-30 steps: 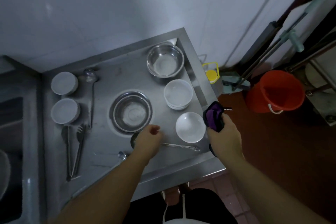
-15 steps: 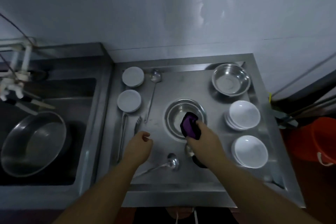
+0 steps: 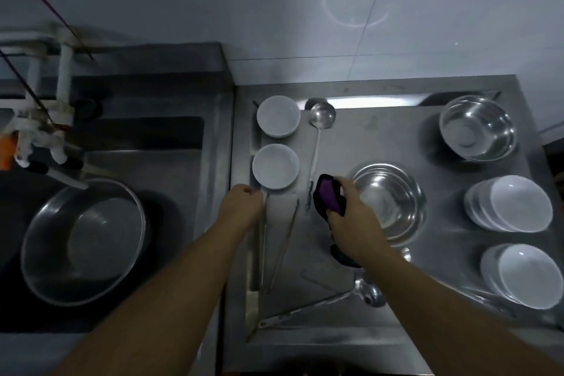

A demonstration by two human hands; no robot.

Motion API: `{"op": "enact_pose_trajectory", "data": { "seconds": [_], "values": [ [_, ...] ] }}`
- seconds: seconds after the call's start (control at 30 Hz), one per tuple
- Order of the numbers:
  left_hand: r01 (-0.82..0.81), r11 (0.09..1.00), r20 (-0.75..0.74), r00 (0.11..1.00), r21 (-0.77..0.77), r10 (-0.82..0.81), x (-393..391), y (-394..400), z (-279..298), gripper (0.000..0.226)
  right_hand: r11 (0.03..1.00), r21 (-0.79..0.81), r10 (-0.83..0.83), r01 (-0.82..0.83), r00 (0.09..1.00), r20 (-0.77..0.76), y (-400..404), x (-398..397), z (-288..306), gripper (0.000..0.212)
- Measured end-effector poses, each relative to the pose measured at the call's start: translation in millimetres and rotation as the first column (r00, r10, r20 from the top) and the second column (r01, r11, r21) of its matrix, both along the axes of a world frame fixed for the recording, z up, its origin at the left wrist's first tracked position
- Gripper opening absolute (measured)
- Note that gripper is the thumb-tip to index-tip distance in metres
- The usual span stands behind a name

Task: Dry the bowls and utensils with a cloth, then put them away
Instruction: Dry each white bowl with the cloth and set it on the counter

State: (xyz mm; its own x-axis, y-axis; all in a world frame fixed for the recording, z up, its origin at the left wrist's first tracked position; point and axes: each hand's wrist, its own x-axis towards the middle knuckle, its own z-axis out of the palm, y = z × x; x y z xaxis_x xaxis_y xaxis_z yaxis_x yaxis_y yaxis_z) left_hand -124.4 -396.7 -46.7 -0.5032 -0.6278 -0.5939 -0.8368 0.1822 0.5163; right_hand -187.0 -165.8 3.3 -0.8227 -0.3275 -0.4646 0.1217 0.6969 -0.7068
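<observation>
My right hand (image 3: 354, 223) grips a purple cloth (image 3: 329, 197) just left of the middle steel bowl (image 3: 396, 201). My left hand (image 3: 242, 207) has its fingers curled at the top end of the metal tongs (image 3: 279, 250), just below the nearer small white bowl (image 3: 275, 165); whether it grips the tongs is hidden. A second small white bowl (image 3: 277, 115) and a ladle (image 3: 322, 114) lie behind. At the far right stands another steel bowl (image 3: 477, 128). Two stacks of white bowls (image 3: 515, 203) (image 3: 528, 276) sit on the right. A second ladle (image 3: 369, 294) lies near the front.
Everything rests on a steel counter (image 3: 381, 137) with a raised rim, against a tiled wall. To the left is a sink (image 3: 137, 137) holding a large steel basin (image 3: 82, 241) under a tap (image 3: 61, 119).
My view has swung left, bringing the sink into sight. My right hand carried the cloth from the counter's right edge to left of the middle steel bowl. My left hand reached left to the tongs.
</observation>
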Motion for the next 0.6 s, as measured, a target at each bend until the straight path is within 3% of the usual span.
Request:
{"op": "enact_pose_trajectory", "data": {
  "seconds": [0.4, 0.6],
  "values": [
    [-0.05, 0.999, 0.053, 0.997, -0.001, 0.05, -52, -20, -49, 0.033, 0.994, 0.102, -0.048, 0.044, 0.998, 0.031, -35, -10, -29, 0.046],
    [-0.111, 0.993, 0.084, 0.991, 0.041, 0.107, -59, -25, -52, 0.022, 0.994, 0.082, -0.073, 0.067, 0.995, 0.069, -30, -3, -34, 0.038]
  ]
}}
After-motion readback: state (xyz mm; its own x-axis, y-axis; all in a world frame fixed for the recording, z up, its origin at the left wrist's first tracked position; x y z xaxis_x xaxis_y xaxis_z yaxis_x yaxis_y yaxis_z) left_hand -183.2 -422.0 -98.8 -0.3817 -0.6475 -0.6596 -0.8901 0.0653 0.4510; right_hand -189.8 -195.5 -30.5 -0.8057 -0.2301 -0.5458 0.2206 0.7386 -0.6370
